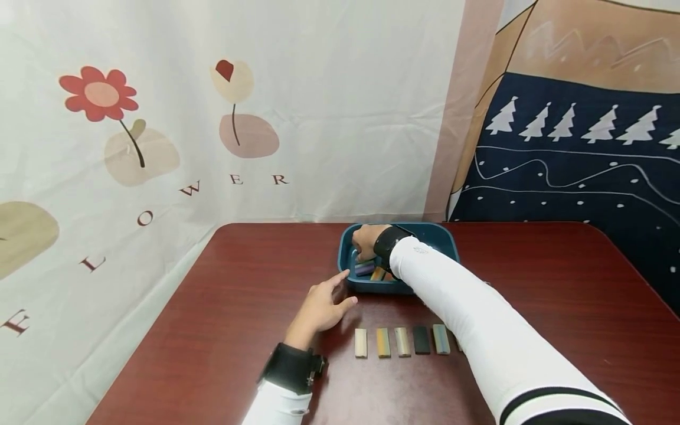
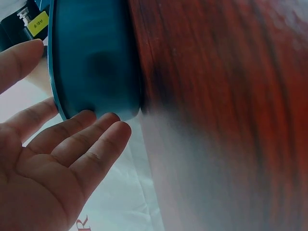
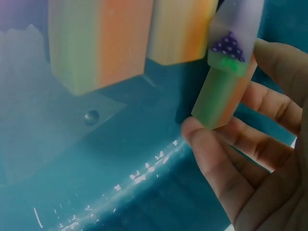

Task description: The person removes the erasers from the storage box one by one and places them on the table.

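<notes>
My right hand [image 1: 366, 239] reaches into the left part of a blue plastic basin [image 1: 379, 287]. In the right wrist view, its fingers curl round a green and orange eraser-like block [image 3: 214, 98], with fingertips at the block's lower end. A pale purple block with a grape print [image 3: 236, 36] overlaps it, and two striped blocks, one green-orange [image 3: 98, 43] and one yellow-orange [image 3: 180, 33], lie beside them. My left hand [image 1: 321, 307] is spread, its fingertips right at the basin's near left corner; the left wrist view shows its fingers extended against the outer wall.
On the table [image 1: 255, 295] in front of the basin stands a row of several blocks, including cream [image 1: 360, 343], yellow-orange [image 1: 383, 342], black [image 1: 422, 340] and blue-grey [image 1: 441, 339]. My right sleeve [image 1: 467, 295] covers the row's right end. A printed cloth [image 1: 340, 118] hangs behind the table.
</notes>
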Tool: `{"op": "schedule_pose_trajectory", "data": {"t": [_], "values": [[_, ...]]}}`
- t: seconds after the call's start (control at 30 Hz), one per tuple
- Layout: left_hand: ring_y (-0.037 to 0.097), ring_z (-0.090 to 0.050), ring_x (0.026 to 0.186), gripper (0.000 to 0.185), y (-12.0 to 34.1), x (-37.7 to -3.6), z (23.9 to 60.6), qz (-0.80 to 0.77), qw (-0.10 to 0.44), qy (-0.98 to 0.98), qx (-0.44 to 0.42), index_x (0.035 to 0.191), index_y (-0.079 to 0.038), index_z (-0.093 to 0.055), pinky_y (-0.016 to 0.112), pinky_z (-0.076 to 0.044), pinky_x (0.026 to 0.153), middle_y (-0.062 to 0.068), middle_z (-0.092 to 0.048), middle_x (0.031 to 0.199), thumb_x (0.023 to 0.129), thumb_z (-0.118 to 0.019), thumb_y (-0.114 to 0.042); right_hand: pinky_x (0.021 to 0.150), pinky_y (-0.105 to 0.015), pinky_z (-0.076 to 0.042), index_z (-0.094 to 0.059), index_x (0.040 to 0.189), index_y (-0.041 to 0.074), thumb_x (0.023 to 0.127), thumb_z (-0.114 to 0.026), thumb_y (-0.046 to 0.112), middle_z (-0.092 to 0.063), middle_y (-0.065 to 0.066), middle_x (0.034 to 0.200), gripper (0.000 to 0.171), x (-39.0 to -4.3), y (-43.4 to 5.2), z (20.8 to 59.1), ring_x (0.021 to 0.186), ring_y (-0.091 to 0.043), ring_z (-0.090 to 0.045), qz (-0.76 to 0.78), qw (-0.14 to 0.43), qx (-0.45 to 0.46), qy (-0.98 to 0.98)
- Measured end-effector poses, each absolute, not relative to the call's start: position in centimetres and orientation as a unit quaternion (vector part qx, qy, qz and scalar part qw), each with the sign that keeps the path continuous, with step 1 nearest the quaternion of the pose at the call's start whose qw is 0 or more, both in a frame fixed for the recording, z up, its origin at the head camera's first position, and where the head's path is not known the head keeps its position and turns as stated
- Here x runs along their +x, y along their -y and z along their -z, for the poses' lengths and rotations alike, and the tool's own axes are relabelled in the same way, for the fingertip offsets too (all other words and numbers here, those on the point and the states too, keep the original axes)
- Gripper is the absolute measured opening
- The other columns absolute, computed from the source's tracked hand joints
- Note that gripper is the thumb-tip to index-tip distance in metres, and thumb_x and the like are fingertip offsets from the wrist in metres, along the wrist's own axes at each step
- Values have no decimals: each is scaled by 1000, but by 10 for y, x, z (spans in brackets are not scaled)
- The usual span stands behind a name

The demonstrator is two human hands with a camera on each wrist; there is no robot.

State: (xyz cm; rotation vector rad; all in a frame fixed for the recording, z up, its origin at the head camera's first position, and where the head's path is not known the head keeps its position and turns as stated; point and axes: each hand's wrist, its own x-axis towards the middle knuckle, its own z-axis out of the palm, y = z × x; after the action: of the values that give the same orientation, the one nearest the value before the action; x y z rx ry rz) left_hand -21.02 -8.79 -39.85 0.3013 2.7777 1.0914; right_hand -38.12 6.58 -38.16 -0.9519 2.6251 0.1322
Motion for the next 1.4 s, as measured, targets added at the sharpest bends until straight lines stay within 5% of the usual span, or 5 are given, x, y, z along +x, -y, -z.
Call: {"op": "schedule_pose_trajectory", "data": {"t": [0.57, 0.9, 1.4], "values": [[40, -45, 128, 60, 89, -206, 404, -361, 66, -923, 111, 148, -14, -43, 60, -39, 99, 18, -50, 140, 94, -64, -30, 61, -29, -42, -61, 85, 14, 89, -71, 29, -57, -1, 79, 19, -355, -94, 342, 68, -15, -53, 30, 141, -342, -929], [45, -41, 129, 62, 92, -216, 398, -347, 58, -929, 113, 149, -16, -42, 62, -36, 100, 18, -48, 142, 94, -65, -30, 69, -30, -51, -66, 100, 9, 88, -72, 26, -62, 0, 86, 22, -325, -120, 319, 75, -13, -58, 70, 92, -384, -916], [45, -39, 130, 63, 91, -212, 399, -346, 62, -931, 102, 150, -19, -41, 60, -37, 99, 18, -51, 140, 93, -66, -32, 73, -33, -49, -67, 98, 9, 86, -75, 21, -59, 4, 88, 18, -253, -182, 340, 86, -17, -58, 185, 25, -377, -907]]}}
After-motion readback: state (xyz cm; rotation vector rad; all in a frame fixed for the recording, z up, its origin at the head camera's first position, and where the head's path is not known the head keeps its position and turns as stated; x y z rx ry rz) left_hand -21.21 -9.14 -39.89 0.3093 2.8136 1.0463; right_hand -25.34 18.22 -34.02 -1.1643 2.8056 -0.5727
